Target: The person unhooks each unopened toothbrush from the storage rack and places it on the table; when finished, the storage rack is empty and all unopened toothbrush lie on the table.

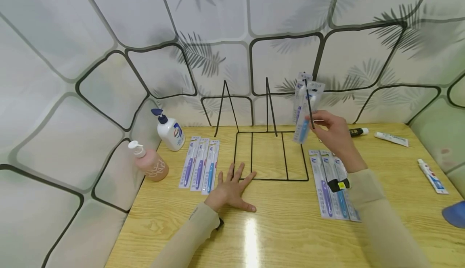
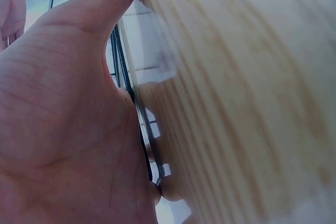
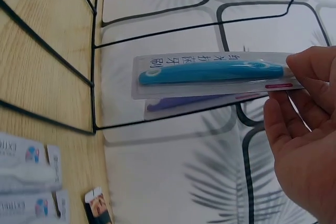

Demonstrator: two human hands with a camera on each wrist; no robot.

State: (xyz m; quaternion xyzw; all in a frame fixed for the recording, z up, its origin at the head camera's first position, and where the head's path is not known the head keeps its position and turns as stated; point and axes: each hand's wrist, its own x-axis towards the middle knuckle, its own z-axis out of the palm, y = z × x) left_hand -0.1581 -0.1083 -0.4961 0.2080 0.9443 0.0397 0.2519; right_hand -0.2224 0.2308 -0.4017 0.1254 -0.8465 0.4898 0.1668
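Note:
My right hand pinches a packaged blue toothbrush at the right end of a black wire rack. The pack stands nearly upright beside the rack's right-hand peaked wire. Behind it is a packaged purple toothbrush, partly covered; how it is held up I cannot tell. My left hand lies on the table with fingers spread, fingertips at the rack's front left corner. In the left wrist view, the palm fills the left side beside the wood.
Three packaged toothbrushes lie left of the rack, and several more lie right, partly under my right wrist. A white pump bottle and a pink one stand at the left. Toothpaste tubes lie at the right.

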